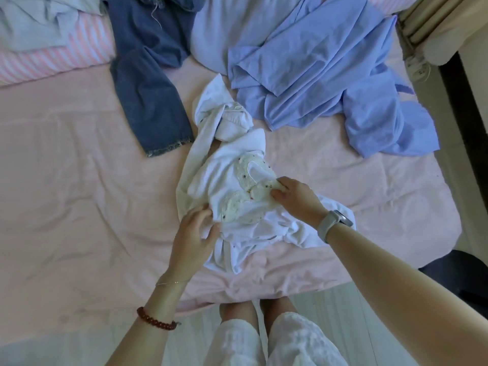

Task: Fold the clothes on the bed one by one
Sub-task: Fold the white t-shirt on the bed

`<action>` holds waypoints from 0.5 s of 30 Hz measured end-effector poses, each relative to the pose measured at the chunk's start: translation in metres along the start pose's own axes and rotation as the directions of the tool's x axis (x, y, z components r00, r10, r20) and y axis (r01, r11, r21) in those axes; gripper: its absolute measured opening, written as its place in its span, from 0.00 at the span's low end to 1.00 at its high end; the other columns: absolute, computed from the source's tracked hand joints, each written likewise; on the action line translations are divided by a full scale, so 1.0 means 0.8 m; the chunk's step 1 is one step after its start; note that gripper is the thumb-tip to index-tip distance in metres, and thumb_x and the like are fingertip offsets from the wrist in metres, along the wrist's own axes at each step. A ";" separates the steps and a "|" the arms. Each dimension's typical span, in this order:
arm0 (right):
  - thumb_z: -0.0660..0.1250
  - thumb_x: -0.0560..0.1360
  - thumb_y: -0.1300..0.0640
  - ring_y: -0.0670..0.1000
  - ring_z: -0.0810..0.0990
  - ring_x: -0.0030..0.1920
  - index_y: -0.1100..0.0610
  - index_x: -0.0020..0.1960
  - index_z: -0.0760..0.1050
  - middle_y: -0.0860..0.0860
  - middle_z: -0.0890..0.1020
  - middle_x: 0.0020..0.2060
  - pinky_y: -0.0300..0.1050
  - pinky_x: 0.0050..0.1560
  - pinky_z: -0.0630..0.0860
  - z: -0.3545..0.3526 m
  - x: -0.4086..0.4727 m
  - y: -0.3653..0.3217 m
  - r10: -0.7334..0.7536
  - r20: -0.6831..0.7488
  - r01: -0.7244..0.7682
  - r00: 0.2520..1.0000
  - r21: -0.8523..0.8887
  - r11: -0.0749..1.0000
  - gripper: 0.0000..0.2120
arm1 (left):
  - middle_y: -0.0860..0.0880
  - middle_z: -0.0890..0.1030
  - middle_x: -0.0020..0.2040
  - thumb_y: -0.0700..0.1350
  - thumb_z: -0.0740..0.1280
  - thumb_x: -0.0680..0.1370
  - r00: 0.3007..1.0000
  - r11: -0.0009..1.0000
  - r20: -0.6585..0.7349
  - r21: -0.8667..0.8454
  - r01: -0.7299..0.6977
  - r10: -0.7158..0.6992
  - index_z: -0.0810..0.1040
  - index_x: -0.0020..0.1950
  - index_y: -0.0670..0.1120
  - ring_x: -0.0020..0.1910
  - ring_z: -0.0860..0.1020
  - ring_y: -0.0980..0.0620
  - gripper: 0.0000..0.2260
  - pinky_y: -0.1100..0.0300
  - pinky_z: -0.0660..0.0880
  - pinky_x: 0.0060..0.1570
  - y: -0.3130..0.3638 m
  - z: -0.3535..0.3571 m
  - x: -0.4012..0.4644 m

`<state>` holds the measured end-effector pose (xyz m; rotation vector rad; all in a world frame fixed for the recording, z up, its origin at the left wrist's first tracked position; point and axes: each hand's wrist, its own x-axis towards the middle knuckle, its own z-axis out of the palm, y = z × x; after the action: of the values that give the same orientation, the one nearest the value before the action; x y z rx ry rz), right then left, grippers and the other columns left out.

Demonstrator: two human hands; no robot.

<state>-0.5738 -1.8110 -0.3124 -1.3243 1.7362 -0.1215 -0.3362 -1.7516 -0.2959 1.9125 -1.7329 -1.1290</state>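
Observation:
A crumpled white garment point(232, 180) with a cream embroidered collar lies on the pink bed sheet point(79, 167) near the front edge. My right hand point(293, 196) pinches the cream collar edge at the garment's right side. My left hand point(196, 233) grips a fold of the white fabric at its lower left. Dark blue jeans point(150, 83) lie behind and to the left. A light blue shirt point(330, 75) sprawls at the back right.
A pink striped quilt with a pale cloth on it point(52, 40) is bunched at the back left. A radiator and a power strip point(420, 70) run along the right side of the bed. My legs stand at the bed's front edge.

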 end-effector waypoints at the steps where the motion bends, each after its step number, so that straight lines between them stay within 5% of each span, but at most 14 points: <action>1: 0.62 0.77 0.57 0.58 0.77 0.49 0.61 0.53 0.74 0.56 0.79 0.47 0.47 0.46 0.70 0.000 -0.008 0.008 -0.014 -0.075 0.017 0.997 0.042 0.999 0.09 | 0.51 0.71 0.64 0.41 0.69 0.75 0.996 0.997 -0.037 -0.027 0.074 -0.075 0.73 0.63 0.42 0.65 0.68 0.52 0.17 0.64 0.63 0.61 -0.007 0.000 0.000; 5: 0.61 0.77 0.60 0.61 0.76 0.47 0.63 0.54 0.73 0.59 0.76 0.50 0.49 0.43 0.67 -0.012 -0.054 0.059 0.074 -0.399 -0.059 0.914 0.050 0.997 0.08 | 0.49 0.56 0.76 0.49 0.67 0.75 0.962 0.953 0.083 -0.138 0.268 -0.258 0.55 0.75 0.48 0.74 0.55 0.52 0.33 0.55 0.56 0.72 -0.020 0.009 0.003; 8: 0.59 0.77 0.61 0.63 0.73 0.56 0.62 0.60 0.72 0.62 0.74 0.57 0.54 0.51 0.71 -0.013 -0.075 0.097 0.253 -0.247 -0.285 0.935 -0.102 0.953 0.12 | 0.48 0.69 0.69 0.50 0.67 0.75 0.962 0.949 0.172 -0.199 0.244 -0.211 0.60 0.73 0.48 0.69 0.66 0.50 0.30 0.49 0.65 0.67 -0.017 0.022 0.018; 10: 0.59 0.76 0.63 0.62 0.70 0.62 0.61 0.66 0.69 0.61 0.70 0.63 0.56 0.59 0.69 -0.011 -0.082 0.097 0.311 -0.203 -0.340 0.928 -0.123 0.932 0.18 | 0.49 0.79 0.53 0.49 0.68 0.75 0.963 0.964 0.153 -0.113 0.240 -0.222 0.68 0.66 0.47 0.55 0.76 0.50 0.22 0.52 0.72 0.55 -0.002 0.032 0.029; 12: 0.62 0.73 0.67 0.62 0.68 0.64 0.62 0.69 0.66 0.61 0.69 0.64 0.58 0.60 0.68 -0.014 -0.083 0.077 0.204 -0.338 -0.246 0.918 -0.086 0.965 0.24 | 0.45 0.75 0.35 0.42 0.69 0.73 0.995 0.995 0.024 0.006 0.098 -0.098 0.74 0.46 0.41 0.37 0.74 0.44 0.07 0.54 0.70 0.40 0.016 0.041 0.035; 13: 0.62 0.73 0.68 0.63 0.68 0.63 0.64 0.69 0.66 0.62 0.69 0.64 0.59 0.60 0.68 -0.016 -0.080 0.063 0.108 -0.399 -0.149 0.911 -0.074 0.986 0.24 | 0.44 0.70 0.31 0.37 0.70 0.71 0.998 0.996 -0.042 0.076 -0.036 0.039 0.71 0.37 0.40 0.33 0.71 0.43 0.08 0.53 0.68 0.37 0.026 0.043 0.034; 15: 0.63 0.74 0.67 0.62 0.70 0.64 0.65 0.68 0.67 0.62 0.71 0.63 0.58 0.62 0.68 -0.023 -0.069 0.035 -0.060 -0.467 0.055 0.882 -0.024 0.998 0.22 | 0.47 0.68 0.31 0.32 0.67 0.69 0.932 0.921 -0.065 0.195 -0.338 0.356 0.73 0.36 0.40 0.33 0.68 0.46 0.05 0.57 0.65 0.39 0.042 0.047 0.028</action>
<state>-0.6066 -1.7628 -0.2852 -1.4359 2.0981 -0.5050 -0.3878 -1.7702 -0.3040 1.6306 -2.0732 -0.7563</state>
